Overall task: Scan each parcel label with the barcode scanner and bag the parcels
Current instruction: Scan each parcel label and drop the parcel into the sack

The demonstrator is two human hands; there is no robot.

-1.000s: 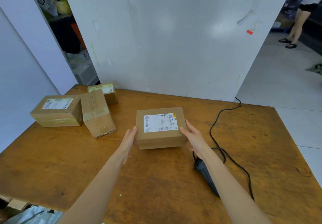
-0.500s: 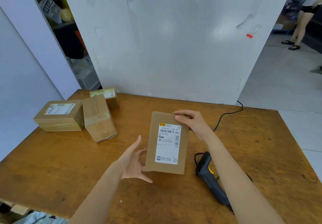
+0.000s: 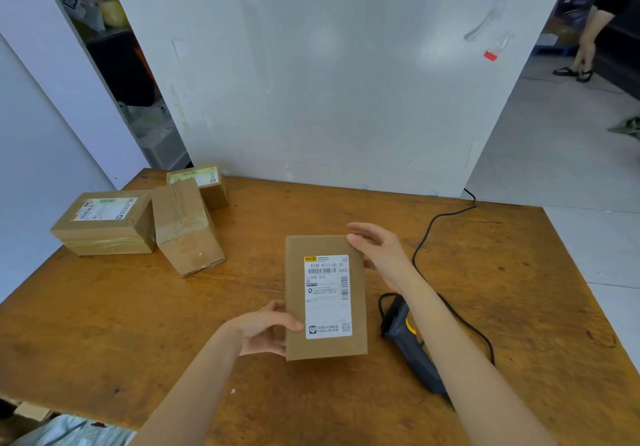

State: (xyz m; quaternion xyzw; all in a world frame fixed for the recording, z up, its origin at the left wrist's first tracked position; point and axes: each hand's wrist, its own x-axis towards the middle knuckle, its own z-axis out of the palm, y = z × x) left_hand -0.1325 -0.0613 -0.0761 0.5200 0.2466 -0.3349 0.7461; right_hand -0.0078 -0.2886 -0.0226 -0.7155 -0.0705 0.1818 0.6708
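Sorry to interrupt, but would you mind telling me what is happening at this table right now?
A person is preparing a cardboard parcel for scanning. The left hand grips its near left edge, label up, while the right hand hovers open at its far corner. The barcode scanner lies unused on the wooden table beside it. Three more parcels wait at the far left.

Four cardboard parcels [image 3: 325,298], one barcode scanner [image 3: 408,338], and two hands [image 3: 266,331] are visible.
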